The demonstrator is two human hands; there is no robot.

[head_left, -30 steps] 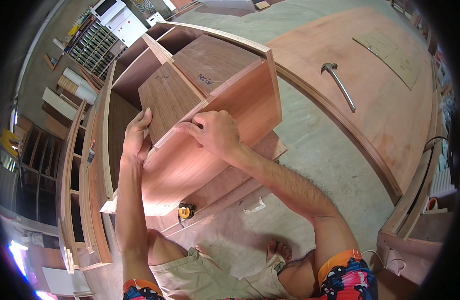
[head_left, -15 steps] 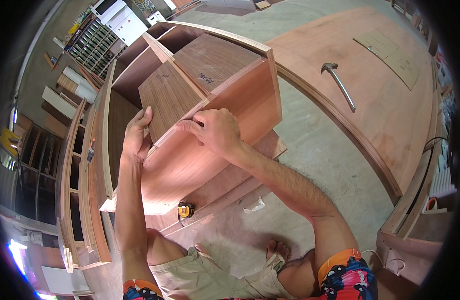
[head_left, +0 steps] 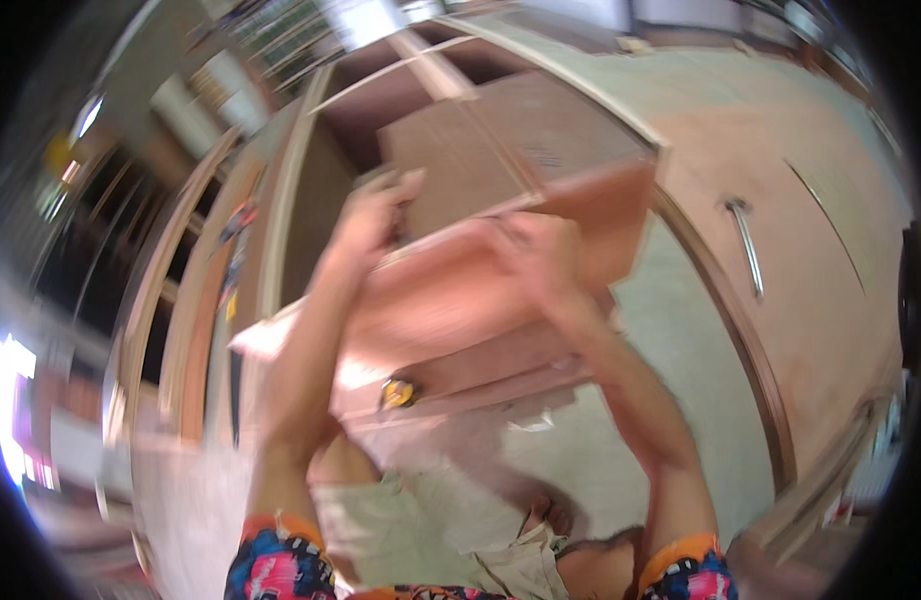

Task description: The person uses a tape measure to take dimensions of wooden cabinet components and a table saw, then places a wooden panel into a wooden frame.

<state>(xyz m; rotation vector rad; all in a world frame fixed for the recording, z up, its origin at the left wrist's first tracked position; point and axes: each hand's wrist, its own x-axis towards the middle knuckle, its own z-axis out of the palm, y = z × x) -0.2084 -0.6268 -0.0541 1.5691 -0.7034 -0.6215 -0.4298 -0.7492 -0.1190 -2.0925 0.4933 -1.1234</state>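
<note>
A wooden cabinet carcass lies in front of me, its open compartments facing up and a reddish side panel (head_left: 481, 300) toward me. On the panel's upper edge, toward the left, my left hand (head_left: 376, 220) is closed over the wood. Farther right, my right hand (head_left: 546, 255) is curled in a fist-like grip against the same edge. Motion blur hides the fingertips of both. Just beyond the hands is a brown wood-grain board (head_left: 451, 150) inside the carcass, with handwriting on a neighbouring board (head_left: 581, 125).
A yellow and black tape measure (head_left: 399, 392) sits below the side panel. To the right, a claw hammer (head_left: 749, 245) rests on a large plywood sheet (head_left: 821, 350). Another wooden frame (head_left: 171, 340) stands at the left. A pale scrap (head_left: 531, 420) lies on the concrete floor.
The whole view has shifted, so the cabinet and hands appear farther right, and the picture is blurred. Both hands stay at the panel's upper edge.
</note>
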